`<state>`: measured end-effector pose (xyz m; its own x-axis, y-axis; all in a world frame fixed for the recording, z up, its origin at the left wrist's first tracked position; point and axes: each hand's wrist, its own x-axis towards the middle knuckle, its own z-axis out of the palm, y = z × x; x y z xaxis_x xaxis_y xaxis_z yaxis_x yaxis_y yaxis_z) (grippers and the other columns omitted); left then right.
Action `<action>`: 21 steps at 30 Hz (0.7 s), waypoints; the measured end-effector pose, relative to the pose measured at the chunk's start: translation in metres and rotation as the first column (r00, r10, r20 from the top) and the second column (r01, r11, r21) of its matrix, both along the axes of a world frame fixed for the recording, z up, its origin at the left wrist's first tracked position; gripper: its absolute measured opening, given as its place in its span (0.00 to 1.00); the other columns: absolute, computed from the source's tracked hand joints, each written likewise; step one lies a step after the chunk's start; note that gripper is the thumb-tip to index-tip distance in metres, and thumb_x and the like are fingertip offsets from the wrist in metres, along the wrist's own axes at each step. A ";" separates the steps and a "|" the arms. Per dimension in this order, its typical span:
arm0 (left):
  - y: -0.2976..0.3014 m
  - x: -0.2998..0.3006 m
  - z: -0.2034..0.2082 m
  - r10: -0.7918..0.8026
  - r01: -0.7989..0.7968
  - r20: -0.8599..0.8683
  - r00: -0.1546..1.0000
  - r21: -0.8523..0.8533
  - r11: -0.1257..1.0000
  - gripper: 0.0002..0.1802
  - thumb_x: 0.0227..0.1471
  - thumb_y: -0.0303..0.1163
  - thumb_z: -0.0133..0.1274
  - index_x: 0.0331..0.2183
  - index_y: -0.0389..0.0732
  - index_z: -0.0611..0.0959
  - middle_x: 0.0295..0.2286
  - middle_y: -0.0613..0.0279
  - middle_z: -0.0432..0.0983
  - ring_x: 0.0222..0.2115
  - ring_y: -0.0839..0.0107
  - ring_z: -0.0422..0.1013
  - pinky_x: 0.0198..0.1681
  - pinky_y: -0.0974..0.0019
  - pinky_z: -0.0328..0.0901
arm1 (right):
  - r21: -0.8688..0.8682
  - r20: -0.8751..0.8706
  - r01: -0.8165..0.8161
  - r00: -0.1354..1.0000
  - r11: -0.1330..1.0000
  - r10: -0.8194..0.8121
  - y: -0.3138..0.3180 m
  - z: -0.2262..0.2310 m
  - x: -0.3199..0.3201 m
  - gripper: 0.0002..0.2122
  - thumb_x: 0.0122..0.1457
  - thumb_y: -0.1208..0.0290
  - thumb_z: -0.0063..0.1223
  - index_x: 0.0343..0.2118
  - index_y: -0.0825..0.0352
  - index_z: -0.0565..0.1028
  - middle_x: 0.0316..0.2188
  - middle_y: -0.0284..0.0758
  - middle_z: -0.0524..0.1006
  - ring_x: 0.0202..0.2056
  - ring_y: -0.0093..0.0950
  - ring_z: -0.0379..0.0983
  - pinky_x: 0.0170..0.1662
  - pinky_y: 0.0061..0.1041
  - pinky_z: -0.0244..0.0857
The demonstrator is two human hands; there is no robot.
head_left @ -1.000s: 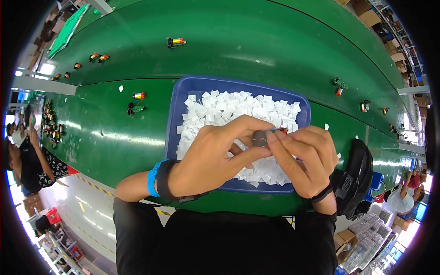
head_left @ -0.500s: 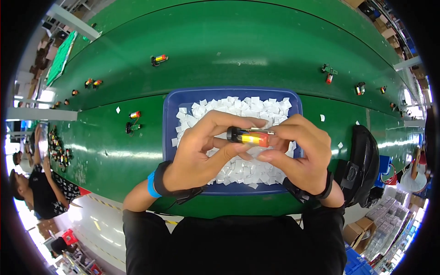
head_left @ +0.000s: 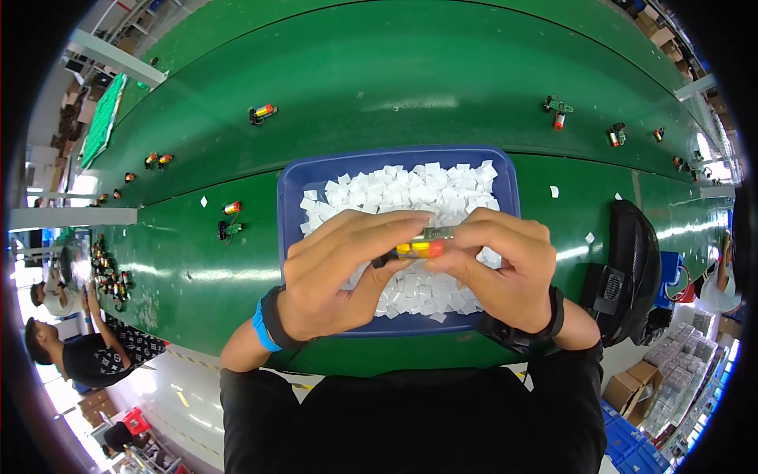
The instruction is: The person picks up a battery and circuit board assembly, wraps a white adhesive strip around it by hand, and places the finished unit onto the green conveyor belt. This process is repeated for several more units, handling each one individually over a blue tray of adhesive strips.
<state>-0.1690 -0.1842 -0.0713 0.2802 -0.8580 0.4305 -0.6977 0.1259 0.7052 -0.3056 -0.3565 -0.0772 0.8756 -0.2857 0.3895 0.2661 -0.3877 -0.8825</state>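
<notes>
A small battery assembly (head_left: 418, 250), with a yellow and red cylinder, a dark end and a metal piece along its upper side, is held between my hands. My left hand (head_left: 328, 272) closes its fingers around the dark end and hides much of it. At the red end, my right hand (head_left: 505, 265) pinches with thumb and forefinger. Beneath both hands sits a blue tray (head_left: 285, 229) full of small white square pieces (head_left: 410, 189).
Similar battery assemblies lie on the green bench (head_left: 197, 272), one (head_left: 230, 221) left of the tray, others (head_left: 263, 114) farther back. A black bag (head_left: 632, 268) stands at the right. People work at the far left, where a cluster of assemblies (head_left: 110, 272) lies.
My left fingers have come over the assembly and cover more of its dark end and upper side. The assembly has turned slightly in my grip. The whole view has shifted a little.
</notes>
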 end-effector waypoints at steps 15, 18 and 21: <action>-0.035 0.119 -0.001 0.316 -0.064 -0.633 0.706 0.388 0.920 0.19 0.59 0.42 0.56 0.42 0.35 0.83 0.35 0.62 0.81 0.27 0.81 0.71 0.22 0.76 0.65 | -0.558 -0.149 0.388 0.822 0.733 -0.549 -0.178 -0.049 0.051 0.21 0.62 0.55 0.57 0.51 0.67 0.76 0.45 0.38 0.79 0.43 0.27 0.76 0.37 0.26 0.72; -0.054 0.187 -0.051 0.296 0.070 -0.488 0.821 0.602 0.796 0.25 0.56 0.53 0.58 0.42 0.40 0.85 0.34 0.66 0.81 0.26 0.79 0.71 0.27 0.72 0.67 | -0.889 -0.024 0.350 0.610 0.296 -0.792 -0.310 -0.123 0.023 0.29 0.61 0.49 0.54 0.55 0.70 0.71 0.50 0.51 0.74 0.55 0.49 0.67 0.55 0.43 0.64; -0.034 0.228 -0.105 0.273 -0.259 0.063 0.960 0.576 0.776 0.30 0.48 0.60 0.62 0.34 0.39 0.87 0.30 0.58 0.82 0.31 0.66 0.77 0.35 0.63 0.70 | -0.804 -0.333 0.242 0.574 0.543 -0.748 -0.328 -0.160 0.026 0.24 0.62 0.47 0.49 0.44 0.68 0.79 0.40 0.46 0.80 0.44 0.48 0.76 0.47 0.42 0.69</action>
